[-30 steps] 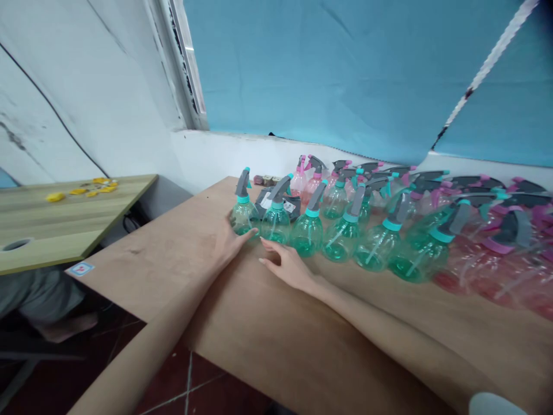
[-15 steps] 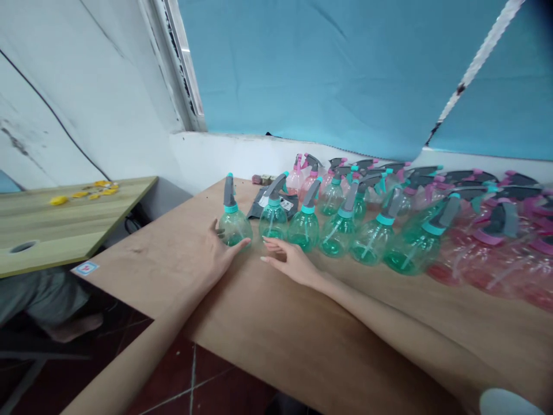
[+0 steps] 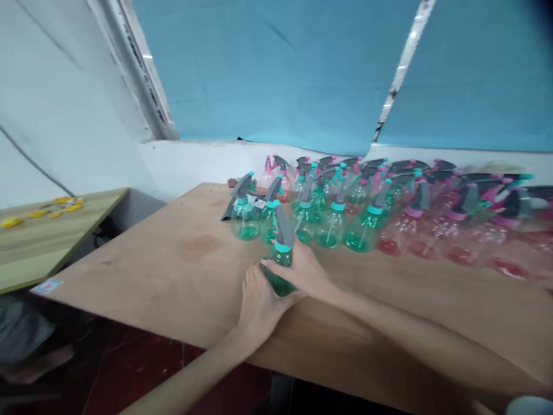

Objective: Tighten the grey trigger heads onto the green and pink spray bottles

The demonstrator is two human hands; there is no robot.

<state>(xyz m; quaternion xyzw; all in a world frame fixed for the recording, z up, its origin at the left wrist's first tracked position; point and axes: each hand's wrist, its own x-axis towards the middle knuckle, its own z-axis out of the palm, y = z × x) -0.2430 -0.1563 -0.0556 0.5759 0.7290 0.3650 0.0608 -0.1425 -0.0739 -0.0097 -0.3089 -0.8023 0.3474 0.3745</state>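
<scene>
Both hands are wrapped round one green spray bottle [image 3: 281,275] in front of the row. My left hand [image 3: 259,302] cups its lower left side, thumb across the near base. My right hand [image 3: 305,268] grips the bottle's upper body and neck from the right. The bottle has a turquoise collar and a grey trigger head, and it leans slightly. Behind it stand more green bottles, among them a green spray bottle [image 3: 245,222] at the row's left end. Farther right, red-tinted spray bottles [image 3: 389,237] with pink collars continue the row.
A dark packet [image 3: 227,212] with a white label lies behind the leftmost bottles on the wooden table [image 3: 173,253]. Pink and green bottles crowd the back along the wall. On the left, a second table [image 3: 64,230] holds yellow pieces [image 3: 38,213]; a person's leg [image 3: 38,360] shows below.
The bottle that stood at the row's left end has been drawn toward me and right, now between both hands. My right hand has closed on it. The view has turned right.
</scene>
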